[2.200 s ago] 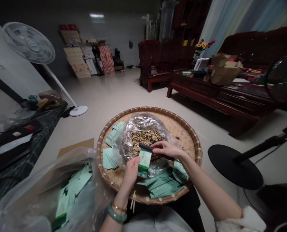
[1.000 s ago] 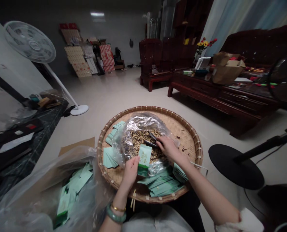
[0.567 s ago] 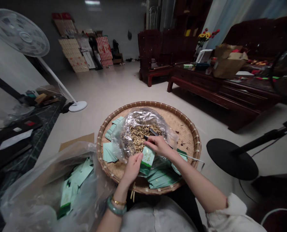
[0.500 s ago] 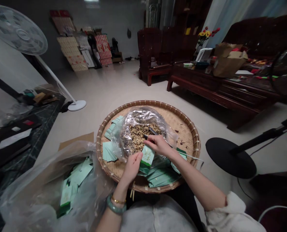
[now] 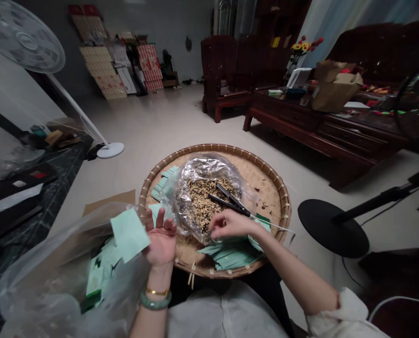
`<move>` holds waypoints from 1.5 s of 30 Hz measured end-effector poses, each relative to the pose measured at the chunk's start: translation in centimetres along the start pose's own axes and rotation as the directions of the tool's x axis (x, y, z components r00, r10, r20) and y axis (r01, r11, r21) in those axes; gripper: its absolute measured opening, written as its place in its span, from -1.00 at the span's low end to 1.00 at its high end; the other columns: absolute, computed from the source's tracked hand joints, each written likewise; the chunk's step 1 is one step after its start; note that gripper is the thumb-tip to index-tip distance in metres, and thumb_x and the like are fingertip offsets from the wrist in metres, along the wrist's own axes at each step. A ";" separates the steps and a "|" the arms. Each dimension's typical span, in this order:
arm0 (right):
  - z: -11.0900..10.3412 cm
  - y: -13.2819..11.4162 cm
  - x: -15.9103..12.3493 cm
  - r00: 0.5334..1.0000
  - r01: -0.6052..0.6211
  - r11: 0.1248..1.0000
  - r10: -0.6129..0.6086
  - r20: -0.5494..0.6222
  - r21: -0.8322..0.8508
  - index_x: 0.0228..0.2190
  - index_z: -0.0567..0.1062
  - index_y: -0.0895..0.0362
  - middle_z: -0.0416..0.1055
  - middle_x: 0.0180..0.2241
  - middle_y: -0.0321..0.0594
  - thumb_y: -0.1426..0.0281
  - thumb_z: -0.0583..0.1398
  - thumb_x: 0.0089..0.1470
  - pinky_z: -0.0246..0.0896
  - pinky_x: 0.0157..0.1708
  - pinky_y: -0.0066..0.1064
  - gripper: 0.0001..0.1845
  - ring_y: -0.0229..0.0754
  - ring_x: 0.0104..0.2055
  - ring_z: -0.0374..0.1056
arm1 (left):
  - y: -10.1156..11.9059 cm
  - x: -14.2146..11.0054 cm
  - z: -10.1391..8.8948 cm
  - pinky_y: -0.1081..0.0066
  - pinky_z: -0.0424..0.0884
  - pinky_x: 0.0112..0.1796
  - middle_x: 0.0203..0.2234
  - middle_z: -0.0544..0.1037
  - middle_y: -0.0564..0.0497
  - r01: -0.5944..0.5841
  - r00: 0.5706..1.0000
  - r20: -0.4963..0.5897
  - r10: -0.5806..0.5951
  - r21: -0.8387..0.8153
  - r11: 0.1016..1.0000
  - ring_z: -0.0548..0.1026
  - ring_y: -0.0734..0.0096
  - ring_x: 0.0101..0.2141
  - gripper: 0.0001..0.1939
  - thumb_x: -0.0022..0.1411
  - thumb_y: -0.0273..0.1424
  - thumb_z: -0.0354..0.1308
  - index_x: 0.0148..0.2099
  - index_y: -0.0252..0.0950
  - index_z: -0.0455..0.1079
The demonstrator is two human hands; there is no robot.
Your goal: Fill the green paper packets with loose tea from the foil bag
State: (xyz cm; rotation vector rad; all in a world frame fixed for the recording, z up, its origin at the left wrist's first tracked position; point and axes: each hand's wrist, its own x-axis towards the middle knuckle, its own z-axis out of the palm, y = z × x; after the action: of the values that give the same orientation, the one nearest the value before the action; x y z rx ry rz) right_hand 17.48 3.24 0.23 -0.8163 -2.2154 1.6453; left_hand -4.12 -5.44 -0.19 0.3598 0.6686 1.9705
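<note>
My left hand [image 5: 162,241] is palm up with its fingers spread. A pale green packet [image 5: 130,234] is just left of that palm, over the clear plastic bag [image 5: 54,249] with several like packets in it. My right hand [image 5: 230,224] has its fingers curled at the near edge of an open plastic bag of grainy dry mix [image 5: 200,195]; whether something is between the fingertips is hidden. A black hair straightener [image 5: 230,201] with a white cord lies on that bag, its jaws apart. Flat green packets [image 5: 230,253] lie fanned below my right hand.
The round woven bamboo tray [image 5: 286,197] holds the mix bag and packets, with more packets [image 5: 160,188] along its left side. A white standing fan [image 5: 111,150] is at left, a black round stand base [image 5: 332,228] at right. A dark wooden table [image 5: 290,119] stands beyond.
The green packet has left both hands and moved left toward the packet bag. My left hand has swung left and opened. My right hand has let go of the hair straightener and lowered slightly.
</note>
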 end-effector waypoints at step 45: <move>1.8 -0.9 -0.2 0.754 0.233 0.925 -0.366 -0.545 -0.299 0.01 0.35 0.07 0.30 -0.17 -0.11 0.47 0.07 0.09 0.30 -0.33 -0.41 -0.59 -0.21 -0.23 0.30 | -4.8 -1.7 2.0 0.42 0.40 -0.41 -0.55 0.58 -0.01 -0.012 0.967 0.135 -0.214 0.868 0.496 0.48 0.34 -0.50 -0.78 -0.06 -0.30 0.23 -0.43 -0.38 0.52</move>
State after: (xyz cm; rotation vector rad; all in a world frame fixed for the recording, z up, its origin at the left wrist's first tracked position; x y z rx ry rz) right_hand 16.46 1.51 0.51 -0.8250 -1.9415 0.8442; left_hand 1.16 -4.55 -1.33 1.1203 1.4843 1.2818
